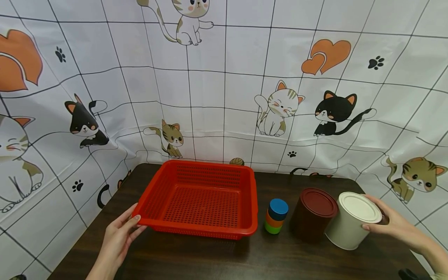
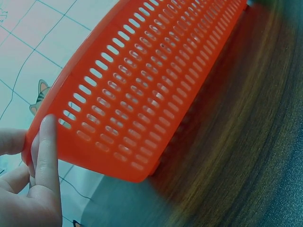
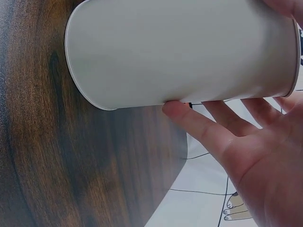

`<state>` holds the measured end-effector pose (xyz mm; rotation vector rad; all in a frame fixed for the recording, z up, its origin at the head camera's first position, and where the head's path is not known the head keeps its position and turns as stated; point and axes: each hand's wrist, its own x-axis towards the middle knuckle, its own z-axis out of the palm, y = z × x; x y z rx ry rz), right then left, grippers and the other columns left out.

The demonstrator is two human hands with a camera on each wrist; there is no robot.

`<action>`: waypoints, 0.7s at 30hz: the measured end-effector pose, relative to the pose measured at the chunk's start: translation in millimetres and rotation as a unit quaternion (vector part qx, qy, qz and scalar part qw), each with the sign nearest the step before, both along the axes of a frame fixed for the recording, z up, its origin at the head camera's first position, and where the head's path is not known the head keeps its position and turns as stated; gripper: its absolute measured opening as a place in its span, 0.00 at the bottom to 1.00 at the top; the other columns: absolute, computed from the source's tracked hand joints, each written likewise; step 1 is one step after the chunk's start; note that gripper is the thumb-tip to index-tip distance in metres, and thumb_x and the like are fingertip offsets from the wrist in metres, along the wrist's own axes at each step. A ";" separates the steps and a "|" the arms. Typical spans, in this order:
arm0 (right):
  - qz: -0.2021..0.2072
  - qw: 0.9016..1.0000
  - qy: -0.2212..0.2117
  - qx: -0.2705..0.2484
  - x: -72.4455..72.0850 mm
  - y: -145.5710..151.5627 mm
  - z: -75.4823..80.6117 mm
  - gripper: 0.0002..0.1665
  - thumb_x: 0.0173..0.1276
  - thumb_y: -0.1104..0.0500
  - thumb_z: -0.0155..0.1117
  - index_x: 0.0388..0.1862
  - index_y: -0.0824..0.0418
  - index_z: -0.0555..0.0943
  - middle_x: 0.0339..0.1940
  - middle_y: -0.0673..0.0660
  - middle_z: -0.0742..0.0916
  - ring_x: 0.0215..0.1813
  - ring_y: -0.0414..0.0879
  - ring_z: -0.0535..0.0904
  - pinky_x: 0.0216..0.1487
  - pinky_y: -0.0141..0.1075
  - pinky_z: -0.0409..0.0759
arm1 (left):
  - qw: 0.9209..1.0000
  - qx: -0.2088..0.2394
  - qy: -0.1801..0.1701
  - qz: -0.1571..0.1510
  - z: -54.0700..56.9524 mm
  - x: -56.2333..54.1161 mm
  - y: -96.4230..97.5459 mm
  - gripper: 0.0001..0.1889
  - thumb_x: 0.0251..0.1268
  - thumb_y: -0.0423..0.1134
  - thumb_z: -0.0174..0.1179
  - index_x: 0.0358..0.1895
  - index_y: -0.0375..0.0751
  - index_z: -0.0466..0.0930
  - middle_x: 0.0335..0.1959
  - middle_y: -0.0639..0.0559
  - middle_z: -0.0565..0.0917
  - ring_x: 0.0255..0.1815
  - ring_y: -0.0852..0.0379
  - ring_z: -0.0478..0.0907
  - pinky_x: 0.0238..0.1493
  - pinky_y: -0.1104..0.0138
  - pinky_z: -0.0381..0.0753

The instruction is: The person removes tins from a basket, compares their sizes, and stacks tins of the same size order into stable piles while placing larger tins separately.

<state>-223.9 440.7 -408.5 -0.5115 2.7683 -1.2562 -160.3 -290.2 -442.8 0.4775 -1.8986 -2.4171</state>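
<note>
A red plastic basket (image 1: 203,202) with slotted walls and floor stands on the dark table. At its near left corner my left hand (image 1: 120,235) pinches the rim between thumb and fingers; the left wrist view shows the basket's slotted outer wall (image 2: 128,94) beside the fingers. On the right my right hand (image 1: 388,221) grips a cream-white lidded can (image 1: 353,223) near its top, with thumb and fingers round its side. The can (image 3: 180,52) is slightly tilted. Touching or very close on its left is a dark red lidded can (image 1: 311,217).
Between the basket and the dark red can stands a small round stack (image 1: 275,217) in blue, orange and green. The dark wood table (image 1: 210,260) ends at a white cat-print sheet (image 1: 210,89) behind it. A black object (image 1: 407,274) shows at the lower right.
</note>
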 end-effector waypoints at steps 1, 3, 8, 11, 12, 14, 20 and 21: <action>-0.001 1.000 -0.003 0.000 0.3 0.2 0.1 0.50 0.69 0.65 0.61 0.81 0.46 0.46 0.57 0.26 0.68 0.54 0.20 0.73 0.42 0.27 0.83 | 1.000 0.000 -0.001 0.000 -0.1 0.1 0.0 0.38 0.73 0.39 0.58 0.80 0.43 0.49 0.46 0.76 0.78 0.40 0.69 0.76 0.49 0.74 0.86; 0.001 1.000 -0.007 0.001 0.7 1.1 0.0 0.49 0.70 0.64 0.60 0.81 0.45 0.45 0.57 0.25 0.68 0.54 0.20 0.73 0.42 0.27 0.83 | 1.000 0.000 -0.001 0.000 -0.5 0.2 0.0 0.38 0.72 0.39 0.58 0.80 0.44 0.49 0.46 0.76 0.77 0.40 0.69 0.76 0.49 0.74 0.86; 0.001 1.000 -0.008 0.000 0.9 2.4 -1.3 0.50 0.70 0.64 0.60 0.81 0.45 0.45 0.56 0.24 0.68 0.54 0.20 0.73 0.42 0.27 0.83 | 1.000 -0.001 0.004 0.000 -1.5 0.2 -0.3 0.38 0.72 0.39 0.59 0.80 0.43 0.49 0.46 0.75 0.77 0.39 0.69 0.76 0.48 0.74 0.86; -0.001 1.000 -0.007 -0.002 0.5 2.9 -2.5 0.50 0.70 0.64 0.60 0.81 0.45 0.44 0.56 0.24 0.68 0.54 0.20 0.73 0.42 0.27 0.83 | 1.000 0.000 0.008 0.001 -1.9 0.2 -0.5 0.38 0.72 0.39 0.59 0.79 0.43 0.50 0.46 0.75 0.78 0.39 0.69 0.76 0.48 0.74 0.86; -0.003 1.000 -0.006 -0.002 0.3 2.9 -2.9 0.50 0.69 0.64 0.61 0.81 0.45 0.45 0.56 0.24 0.68 0.54 0.20 0.73 0.42 0.27 0.83 | 1.000 0.000 0.009 0.001 -2.0 0.2 -0.5 0.38 0.72 0.39 0.59 0.79 0.43 0.50 0.46 0.75 0.78 0.39 0.69 0.76 0.48 0.74 0.86; -0.008 1.000 -0.004 -0.001 -0.1 2.9 -3.6 0.51 0.69 0.64 0.61 0.81 0.46 0.44 0.55 0.24 0.69 0.54 0.20 0.73 0.43 0.27 0.83 | 1.000 0.000 0.010 0.001 -2.0 0.2 -0.5 0.38 0.72 0.39 0.59 0.79 0.43 0.50 0.46 0.74 0.78 0.39 0.69 0.76 0.48 0.74 0.86; -0.020 1.000 -0.004 0.004 -1.4 2.9 -3.9 0.51 0.69 0.62 0.62 0.81 0.49 0.43 0.54 0.23 0.68 0.53 0.19 0.72 0.42 0.27 0.84 | 1.000 -0.001 0.006 0.000 -1.3 -0.1 -0.6 0.38 0.73 0.39 0.58 0.80 0.43 0.49 0.46 0.75 0.77 0.40 0.69 0.76 0.48 0.74 0.86; -0.022 1.000 -0.004 0.005 -1.2 2.5 -3.5 0.52 0.69 0.62 0.62 0.81 0.49 0.43 0.54 0.23 0.68 0.53 0.18 0.72 0.42 0.27 0.84 | 1.000 -0.001 0.005 -0.001 -1.3 -0.2 -0.8 0.38 0.73 0.39 0.58 0.80 0.43 0.49 0.46 0.75 0.77 0.40 0.69 0.76 0.48 0.74 0.86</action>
